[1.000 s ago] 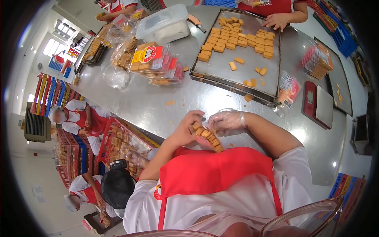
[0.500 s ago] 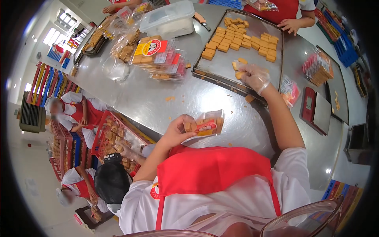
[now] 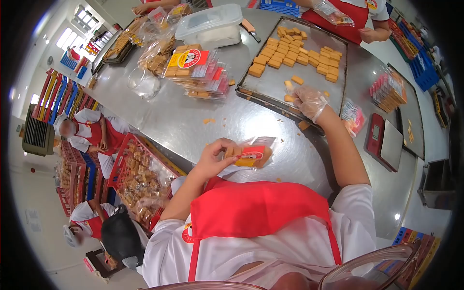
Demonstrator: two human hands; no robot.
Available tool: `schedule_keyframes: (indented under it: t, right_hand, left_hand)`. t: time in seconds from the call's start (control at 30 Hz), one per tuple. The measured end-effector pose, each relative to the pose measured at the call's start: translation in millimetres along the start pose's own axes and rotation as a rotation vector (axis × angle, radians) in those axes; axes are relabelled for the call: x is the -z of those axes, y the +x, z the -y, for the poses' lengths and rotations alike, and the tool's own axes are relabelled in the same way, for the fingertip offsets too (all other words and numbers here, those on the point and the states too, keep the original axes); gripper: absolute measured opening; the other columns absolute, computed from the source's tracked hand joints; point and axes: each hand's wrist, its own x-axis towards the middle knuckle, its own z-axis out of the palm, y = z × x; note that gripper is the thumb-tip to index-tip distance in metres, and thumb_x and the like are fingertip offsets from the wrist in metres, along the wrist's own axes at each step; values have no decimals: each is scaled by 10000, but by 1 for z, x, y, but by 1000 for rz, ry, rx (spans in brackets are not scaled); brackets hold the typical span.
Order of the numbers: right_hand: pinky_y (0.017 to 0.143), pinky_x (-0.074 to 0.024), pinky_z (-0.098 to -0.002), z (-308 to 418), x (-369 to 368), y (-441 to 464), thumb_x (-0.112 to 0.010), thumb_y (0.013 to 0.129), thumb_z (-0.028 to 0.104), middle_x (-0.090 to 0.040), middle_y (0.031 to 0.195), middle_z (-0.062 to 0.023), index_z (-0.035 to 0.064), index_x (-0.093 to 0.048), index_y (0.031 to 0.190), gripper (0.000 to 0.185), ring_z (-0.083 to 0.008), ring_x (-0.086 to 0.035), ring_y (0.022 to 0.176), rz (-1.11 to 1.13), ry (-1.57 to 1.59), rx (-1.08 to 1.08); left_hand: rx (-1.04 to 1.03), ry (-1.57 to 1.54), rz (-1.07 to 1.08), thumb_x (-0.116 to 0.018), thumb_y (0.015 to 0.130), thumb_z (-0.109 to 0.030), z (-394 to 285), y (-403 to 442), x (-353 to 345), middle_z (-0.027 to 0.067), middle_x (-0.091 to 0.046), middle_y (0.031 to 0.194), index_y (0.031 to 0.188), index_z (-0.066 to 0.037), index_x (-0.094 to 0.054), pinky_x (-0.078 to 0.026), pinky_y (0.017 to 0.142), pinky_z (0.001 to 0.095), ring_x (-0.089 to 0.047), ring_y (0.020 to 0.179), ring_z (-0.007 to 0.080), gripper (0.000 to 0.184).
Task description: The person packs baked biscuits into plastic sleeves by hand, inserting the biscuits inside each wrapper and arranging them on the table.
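Observation:
My left hand (image 3: 216, 157) is closed around one end of a clear plastic bag (image 3: 266, 149) with a red and yellow label. Rectangular biscuits show inside the bag, above the steel table near my apron. In a clear glove, my right hand (image 3: 309, 102) is at the near edge of a dark-rimmed metal baking tray (image 3: 346, 63). Its fingers are curled downward, and the fingertips are hidden. Beside them lie a few loose biscuits (image 3: 297, 79). Farther back on the tray, rows of golden biscuits (image 3: 290, 50) sit close together.
Packed biscuit bags (image 3: 193, 72) are stacked left of the tray, near a lidded plastic tub (image 3: 210, 29) and a clear round container (image 3: 143, 83). On the right are a red scale (image 3: 376, 133) and more packs (image 3: 388, 89). Across the table, a co-worker (image 3: 338, 21) holds a bag. Crates stand left.
My right hand has shifted slightly right and down, away from the loose biscuits. My left hand still holds the bag, now tilted a little. The co-worker's hand has left the tray edge.

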Motion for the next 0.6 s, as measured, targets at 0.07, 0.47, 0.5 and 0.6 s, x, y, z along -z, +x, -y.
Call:
schedule_keyframes:
  t: [0.07, 0.47, 0.5, 0.6]
  right_hand:
    - [730, -433, -378, -5, -3, 2, -524, 750, 131, -584, 891, -162, 69, -598, 913, 190, -313, -554, 859, 5, -13, 30]
    - [646, -443, -337, -9, 4, 9, -579, 726, 220, -603, 780, -96, 90, -585, 850, 180, -244, -573, 729, 28, 56, 13]
    - [639, -440, -337, -11, 1, 8, -578, 729, 225, -603, 778, -93, 92, -583, 844, 176, -241, -572, 724, 14, 72, 23]
    - [623, -434, -337, -14, 0, 7, -573, 741, 238, -596, 765, -92, 94, -579, 840, 174, -227, -567, 709, -27, 106, 19]
  left_hand:
    - [-67, -2, -17, -662, 684, 7, 3, 1, 2, 76, -564, 923, 909, -21, -541, -396, 813, 274, -528, 884, 156, 258]
    - [-39, -169, 12, -643, 708, 16, 4, 2, 11, 87, -554, 973, 950, -34, -528, -388, 856, 311, -525, 929, 185, 272]
    - [-12, -230, 23, -641, 716, 10, 5, 0, 12, 90, -554, 978, 956, -35, -524, -390, 858, 313, -525, 937, 186, 271]
    - [26, -334, 58, -632, 736, -7, 7, -3, 12, 98, -555, 993, 976, -38, -512, -397, 861, 314, -523, 959, 186, 270]
